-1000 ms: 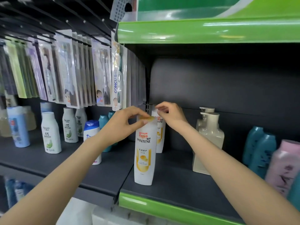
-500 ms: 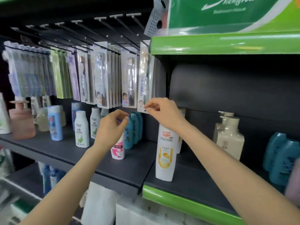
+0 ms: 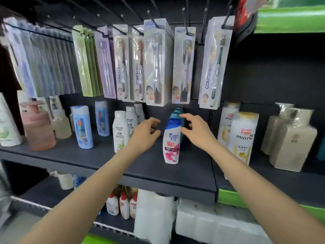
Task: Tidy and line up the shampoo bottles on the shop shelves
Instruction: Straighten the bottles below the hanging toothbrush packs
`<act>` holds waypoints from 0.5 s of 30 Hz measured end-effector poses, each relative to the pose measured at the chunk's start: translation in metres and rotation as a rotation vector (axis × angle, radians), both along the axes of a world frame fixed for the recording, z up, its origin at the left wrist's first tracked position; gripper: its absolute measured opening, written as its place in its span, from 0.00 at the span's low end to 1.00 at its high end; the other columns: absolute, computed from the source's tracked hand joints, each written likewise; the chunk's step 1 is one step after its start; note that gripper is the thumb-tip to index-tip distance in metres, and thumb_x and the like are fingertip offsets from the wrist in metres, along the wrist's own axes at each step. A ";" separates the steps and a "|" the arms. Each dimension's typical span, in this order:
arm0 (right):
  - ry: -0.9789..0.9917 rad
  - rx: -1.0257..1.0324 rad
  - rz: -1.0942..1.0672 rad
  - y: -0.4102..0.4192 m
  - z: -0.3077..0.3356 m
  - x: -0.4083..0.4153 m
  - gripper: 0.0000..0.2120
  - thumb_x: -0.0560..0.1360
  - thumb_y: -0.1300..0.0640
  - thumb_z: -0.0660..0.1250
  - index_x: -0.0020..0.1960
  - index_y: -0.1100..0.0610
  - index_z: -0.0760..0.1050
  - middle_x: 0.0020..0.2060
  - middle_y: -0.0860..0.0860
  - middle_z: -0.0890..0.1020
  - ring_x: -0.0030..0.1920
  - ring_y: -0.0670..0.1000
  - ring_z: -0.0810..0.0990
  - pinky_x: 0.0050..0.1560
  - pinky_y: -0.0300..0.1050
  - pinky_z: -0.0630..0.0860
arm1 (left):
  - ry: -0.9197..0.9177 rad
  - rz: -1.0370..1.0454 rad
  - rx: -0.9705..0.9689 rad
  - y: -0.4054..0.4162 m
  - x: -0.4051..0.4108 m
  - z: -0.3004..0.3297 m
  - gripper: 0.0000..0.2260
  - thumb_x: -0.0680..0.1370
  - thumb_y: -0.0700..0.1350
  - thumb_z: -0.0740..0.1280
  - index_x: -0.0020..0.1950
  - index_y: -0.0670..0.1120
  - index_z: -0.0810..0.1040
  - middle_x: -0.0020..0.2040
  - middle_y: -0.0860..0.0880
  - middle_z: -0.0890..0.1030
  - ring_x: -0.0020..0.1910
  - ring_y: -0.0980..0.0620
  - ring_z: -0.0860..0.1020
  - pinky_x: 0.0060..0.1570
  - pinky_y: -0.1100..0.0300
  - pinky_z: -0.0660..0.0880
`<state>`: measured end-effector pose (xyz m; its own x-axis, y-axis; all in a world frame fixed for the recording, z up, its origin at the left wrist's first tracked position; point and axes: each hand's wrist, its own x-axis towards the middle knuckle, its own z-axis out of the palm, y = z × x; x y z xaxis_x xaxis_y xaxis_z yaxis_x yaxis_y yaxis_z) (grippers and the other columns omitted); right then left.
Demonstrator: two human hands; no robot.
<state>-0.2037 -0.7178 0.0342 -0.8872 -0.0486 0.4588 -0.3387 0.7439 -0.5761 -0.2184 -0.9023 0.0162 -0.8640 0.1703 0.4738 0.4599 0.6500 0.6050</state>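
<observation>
Head & Shoulders bottle (image 3: pixel 171 141), white body, blue cap, pink label, stands upright on the dark grey shelf (image 3: pixel 105 164), toward the front, between both hands. Left hand (image 3: pixel 146 133) is just left of it, fingers curled and spread, thumb low, not touching the bottle; a gap of dark shelf back shows between. Right hand (image 3: pixel 197 130) is just right of it, fingers spread and arched over toward the cap; fingertips near the teal bottles (image 3: pixel 178 112) that stand directly behind the white one. Cannot tell if the right fingers touch the teal ones. Both hands open, holding nothing.

Left of the left hand: a row of white Rocien bottles (image 3: pixel 120 131) running front to back, the front one upright with a green leaf label. Further left, two light blue bottles (image 3: pixel 82 126), one ahead of the other, then a pink pump bottle (image 3: pixel 37 125) and a pale clear one beside it, blurred.

Right of the right hand, on the next shelf section: Pantene bottles (image 3: pixel 243 136), white with yellow caps, one in front, another behind and to its left. Beyond them cream square pump bottles (image 3: pixel 292 138) wrapped in clear film.

Toothbrush packs (image 3: pixel 155 62) hang on hooks above the shelf, several marked CONCU. Green shelf edge (image 3: pixel 288 19) at top right. Lower shelf holds small white bottles with red caps (image 3: pixel 123 205) and white wrapped packs, blurred.
</observation>
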 end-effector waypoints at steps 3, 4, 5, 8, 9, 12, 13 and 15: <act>-0.029 -0.092 -0.004 -0.008 -0.009 -0.006 0.24 0.77 0.61 0.64 0.71 0.49 0.66 0.66 0.54 0.69 0.65 0.53 0.71 0.55 0.38 0.67 | -0.077 -0.126 -0.009 -0.003 -0.007 -0.008 0.20 0.78 0.39 0.62 0.70 0.46 0.68 0.65 0.46 0.73 0.59 0.49 0.75 0.58 0.63 0.67; -0.037 -0.112 0.008 -0.010 -0.011 -0.007 0.24 0.76 0.61 0.64 0.70 0.48 0.67 0.66 0.54 0.70 0.65 0.53 0.71 0.57 0.39 0.68 | -0.092 -0.172 0.012 -0.003 -0.008 -0.010 0.20 0.78 0.38 0.61 0.70 0.47 0.67 0.65 0.48 0.73 0.59 0.51 0.74 0.57 0.65 0.66; -0.036 -0.118 0.017 -0.012 -0.014 -0.009 0.23 0.76 0.61 0.65 0.69 0.49 0.68 0.64 0.54 0.71 0.64 0.53 0.72 0.59 0.40 0.68 | -0.103 -0.213 0.039 -0.002 -0.009 -0.011 0.20 0.78 0.38 0.60 0.70 0.48 0.67 0.63 0.50 0.73 0.58 0.53 0.73 0.55 0.68 0.65; 0.018 -0.161 0.014 -0.015 -0.017 -0.012 0.18 0.75 0.63 0.67 0.63 0.51 0.74 0.57 0.54 0.74 0.58 0.52 0.75 0.59 0.43 0.73 | -0.150 -0.303 0.108 0.000 -0.016 -0.014 0.21 0.78 0.35 0.59 0.70 0.49 0.68 0.62 0.53 0.75 0.53 0.56 0.75 0.52 0.70 0.67; 0.042 -0.185 0.011 -0.015 -0.017 -0.013 0.16 0.74 0.63 0.67 0.60 0.52 0.75 0.56 0.54 0.75 0.56 0.52 0.76 0.57 0.43 0.74 | -0.163 -0.319 0.126 0.001 -0.019 -0.016 0.21 0.77 0.35 0.59 0.69 0.50 0.68 0.63 0.51 0.75 0.52 0.54 0.76 0.52 0.67 0.68; 0.061 -0.270 0.036 -0.016 -0.016 -0.015 0.13 0.74 0.63 0.68 0.57 0.55 0.74 0.53 0.51 0.78 0.53 0.50 0.78 0.50 0.41 0.78 | -0.137 -0.329 0.169 0.001 -0.026 -0.021 0.22 0.76 0.34 0.60 0.68 0.51 0.69 0.60 0.48 0.77 0.48 0.52 0.79 0.53 0.63 0.73; 0.057 -0.297 0.045 -0.017 -0.017 -0.016 0.13 0.74 0.64 0.69 0.56 0.56 0.74 0.53 0.50 0.78 0.52 0.50 0.78 0.48 0.39 0.78 | -0.117 -0.324 0.183 0.001 -0.028 -0.024 0.22 0.76 0.34 0.60 0.67 0.52 0.70 0.59 0.49 0.77 0.47 0.53 0.79 0.52 0.64 0.73; 0.068 -0.330 0.047 -0.019 -0.020 -0.018 0.13 0.73 0.64 0.69 0.56 0.55 0.73 0.52 0.49 0.78 0.51 0.49 0.78 0.46 0.37 0.77 | -0.090 -0.330 0.217 -0.001 -0.028 -0.028 0.21 0.76 0.34 0.61 0.65 0.53 0.71 0.55 0.50 0.77 0.44 0.55 0.79 0.50 0.66 0.74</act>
